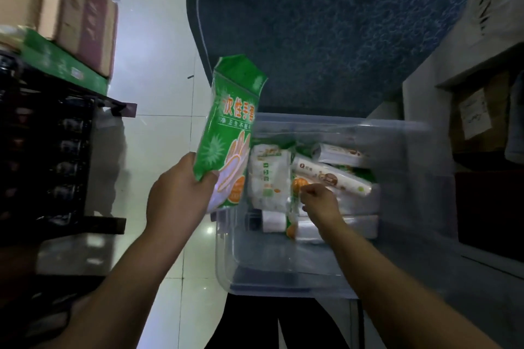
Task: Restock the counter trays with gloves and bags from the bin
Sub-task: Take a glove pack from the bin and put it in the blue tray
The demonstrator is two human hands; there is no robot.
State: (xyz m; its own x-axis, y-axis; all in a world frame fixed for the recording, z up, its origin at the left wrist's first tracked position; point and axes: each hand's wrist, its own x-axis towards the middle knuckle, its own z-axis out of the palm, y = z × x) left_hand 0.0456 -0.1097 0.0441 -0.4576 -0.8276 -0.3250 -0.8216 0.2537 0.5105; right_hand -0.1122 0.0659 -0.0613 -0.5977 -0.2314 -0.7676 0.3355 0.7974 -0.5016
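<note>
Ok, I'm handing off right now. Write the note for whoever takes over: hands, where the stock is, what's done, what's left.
Left hand: holds a green glove packet upright, lifted out beside the clear plastic bin.
Right hand: inside the bin, pinching the top edge of a second green packet that stands on edge.
In the bin: white bag rolls and a white pack.
Done: one glove packet out.
Left: pull out the second packet, then the bags, and carry them to the counter trays, which are not in view.
</note>
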